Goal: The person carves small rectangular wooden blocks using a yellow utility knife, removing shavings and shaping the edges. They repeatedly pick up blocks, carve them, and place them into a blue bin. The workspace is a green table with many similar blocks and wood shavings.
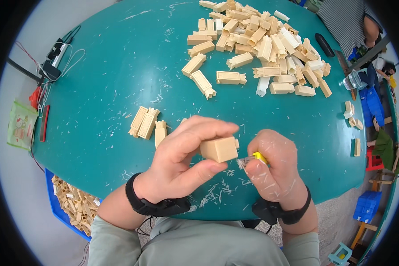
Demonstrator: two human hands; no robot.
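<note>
Your left hand is pinching the beige block, its long axis running crosswise, square end facing right. Your right hand is clenching a yellow-handled blade against it.

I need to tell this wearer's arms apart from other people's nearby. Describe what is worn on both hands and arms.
Both hands are bare. The left hand has a black wristband with a thin dark cable trailing from it; the right hand wears a similar black band with a bulkier module. Grey-green long sleeves are pushed up both forearms.
</note>
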